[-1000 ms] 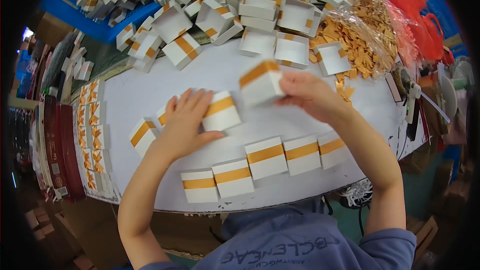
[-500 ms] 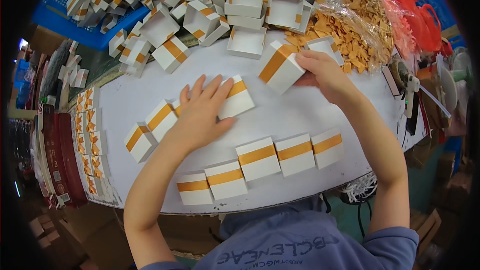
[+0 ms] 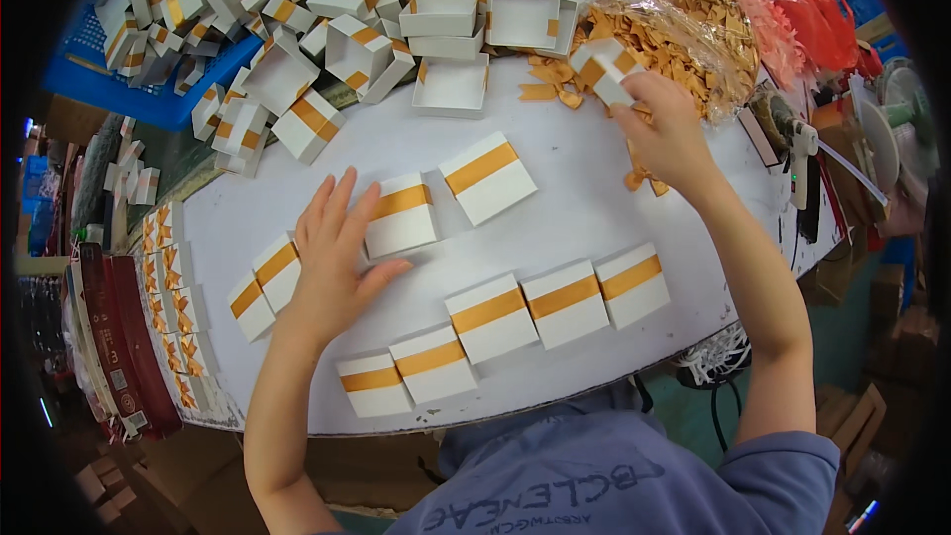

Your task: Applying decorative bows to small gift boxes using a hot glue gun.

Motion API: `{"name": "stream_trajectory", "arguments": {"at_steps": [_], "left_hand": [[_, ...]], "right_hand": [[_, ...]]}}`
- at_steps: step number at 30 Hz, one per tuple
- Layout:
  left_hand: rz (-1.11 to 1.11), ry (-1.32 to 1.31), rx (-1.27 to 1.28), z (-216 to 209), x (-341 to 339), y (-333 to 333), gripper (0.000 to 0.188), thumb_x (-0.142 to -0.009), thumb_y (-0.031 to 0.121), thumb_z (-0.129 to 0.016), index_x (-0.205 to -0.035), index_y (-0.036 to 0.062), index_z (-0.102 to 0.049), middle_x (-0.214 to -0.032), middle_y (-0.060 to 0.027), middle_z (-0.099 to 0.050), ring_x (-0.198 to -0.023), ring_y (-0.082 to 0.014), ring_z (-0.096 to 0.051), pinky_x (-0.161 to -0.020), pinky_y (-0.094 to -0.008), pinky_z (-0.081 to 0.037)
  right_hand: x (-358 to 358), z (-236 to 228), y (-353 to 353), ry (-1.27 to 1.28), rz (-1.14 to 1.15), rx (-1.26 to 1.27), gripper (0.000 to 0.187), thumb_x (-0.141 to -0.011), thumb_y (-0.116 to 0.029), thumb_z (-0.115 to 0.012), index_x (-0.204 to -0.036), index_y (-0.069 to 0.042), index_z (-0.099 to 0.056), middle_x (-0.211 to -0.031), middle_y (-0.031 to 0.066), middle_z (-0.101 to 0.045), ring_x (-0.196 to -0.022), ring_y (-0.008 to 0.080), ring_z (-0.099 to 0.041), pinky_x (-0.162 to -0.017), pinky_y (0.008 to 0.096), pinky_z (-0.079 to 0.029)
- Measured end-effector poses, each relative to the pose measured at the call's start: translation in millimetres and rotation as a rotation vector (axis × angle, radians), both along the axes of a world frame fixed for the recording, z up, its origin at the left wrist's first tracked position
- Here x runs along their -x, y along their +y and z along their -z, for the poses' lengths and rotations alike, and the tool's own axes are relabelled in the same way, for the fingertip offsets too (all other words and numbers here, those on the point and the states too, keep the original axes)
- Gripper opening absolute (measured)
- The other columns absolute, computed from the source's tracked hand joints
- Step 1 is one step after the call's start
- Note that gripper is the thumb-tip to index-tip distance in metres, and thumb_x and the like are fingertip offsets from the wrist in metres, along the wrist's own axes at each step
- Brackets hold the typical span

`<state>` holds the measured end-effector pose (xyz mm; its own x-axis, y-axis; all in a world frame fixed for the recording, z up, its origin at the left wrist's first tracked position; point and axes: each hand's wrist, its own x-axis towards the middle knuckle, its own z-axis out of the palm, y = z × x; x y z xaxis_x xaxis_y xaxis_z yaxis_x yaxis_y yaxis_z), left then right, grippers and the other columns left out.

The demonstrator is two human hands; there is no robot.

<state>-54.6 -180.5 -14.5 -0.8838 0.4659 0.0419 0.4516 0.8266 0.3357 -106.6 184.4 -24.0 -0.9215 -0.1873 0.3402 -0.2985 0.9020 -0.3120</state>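
My left hand (image 3: pixel 337 267) rests with fingers spread over the upper row of white boxes with gold ribbon bands, partly hiding them. By its fingertips lies one white box (image 3: pixel 401 228), and a further white box (image 3: pixel 488 178) lies at that row's right end. My right hand (image 3: pixel 666 129) reaches to the edge of a heap of gold ribbon bows (image 3: pixel 708 30), its fingers closed on a small white box (image 3: pixel 602 71) with a gold band. Loose gold bows (image 3: pixel 644 176) lie under this hand. Nearer my body runs a second row of banded boxes (image 3: pixel 488 315).
Boxes topped with gold bows (image 3: pixel 182 307) line the table's left edge. Many lids and open boxes (image 3: pixel 451 84) pile up at the back, some inside a blue basket (image 3: pixel 119 89). A red plastic bag (image 3: pixel 817 15) sits at the far right, beyond the clear bag of bows.
My right hand has let go of the banded box, which now lies at the upper row's right end, and has moved away to another box by the bows. My left hand has shifted left.
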Motion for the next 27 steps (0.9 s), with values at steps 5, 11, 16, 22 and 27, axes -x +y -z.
{"name": "stream_trajectory", "arguments": {"at_steps": [5, 11, 16, 22, 27], "left_hand": [[0.194, -0.031, 0.050, -14.2, -16.4, 20.5, 0.073, -0.071, 0.032, -0.070, -0.131, 0.0062, -0.038, -0.139, -0.0162, -0.029, -0.128, -0.0370, -0.024, -0.101, -0.0480, -0.019], [0.160, -0.166, 0.129, -22.5, -79.1, -11.4, 0.088, -0.064, 0.054, -0.066, -0.129, 0.0022, -0.038, -0.138, -0.0193, -0.029, -0.126, -0.0401, -0.026, -0.100, -0.0504, -0.020], [0.035, -0.202, 0.122, 4.2, -122.2, -22.9, 0.101, -0.057, 0.063, -0.065, -0.130, -0.0006, -0.034, -0.139, -0.0200, -0.028, -0.126, -0.0414, -0.025, -0.100, -0.0514, -0.018], [-0.066, -0.117, 0.136, -8.0, -121.5, -30.1, 0.105, -0.057, 0.061, -0.067, -0.134, 0.0003, -0.029, -0.141, -0.0196, -0.026, -0.130, -0.0386, -0.022, -0.103, -0.0513, -0.014], [-0.334, -0.019, -0.033, 3.1, -86.9, -94.0, 0.084, -0.072, 0.031, -0.066, -0.140, 0.0086, -0.022, -0.144, -0.0195, -0.019, -0.134, -0.0385, -0.014, -0.104, -0.0523, -0.012]], "right_hand": [[-48.6, -15.7, 17.2, -0.898, -0.136, 1.578, 0.019, -0.087, -0.019, -0.049, -0.094, -0.003, -0.054, -0.092, 0.0071, -0.061, -0.081, 0.0147, -0.058, -0.072, 0.0305, -0.046], [-146.7, -20.9, 66.2, -0.691, 0.367, 1.864, 0.030, -0.089, -0.022, -0.043, -0.106, 0.000, -0.053, -0.102, 0.0118, -0.061, -0.091, 0.0204, -0.060, -0.086, 0.0341, -0.047], [-187.9, 8.9, 58.8, -0.690, 0.579, 1.487, 0.028, -0.087, -0.014, -0.048, -0.110, 0.003, -0.049, -0.101, 0.0097, -0.058, -0.092, 0.0214, -0.058, -0.081, 0.0316, -0.048], [-165.0, -32.9, 41.2, -0.413, 0.279, 0.109, 0.035, -0.081, -0.012, -0.058, -0.111, 0.002, -0.047, -0.108, 0.0186, -0.051, -0.099, 0.0317, -0.052, -0.083, 0.0355, -0.043], [-75.4, -36.3, -13.0, -0.106, -0.166, 0.090, 0.035, -0.076, -0.010, -0.063, -0.107, -0.001, -0.051, -0.116, 0.0192, -0.049, -0.106, 0.0359, -0.048, -0.088, 0.0396, -0.041]]}}
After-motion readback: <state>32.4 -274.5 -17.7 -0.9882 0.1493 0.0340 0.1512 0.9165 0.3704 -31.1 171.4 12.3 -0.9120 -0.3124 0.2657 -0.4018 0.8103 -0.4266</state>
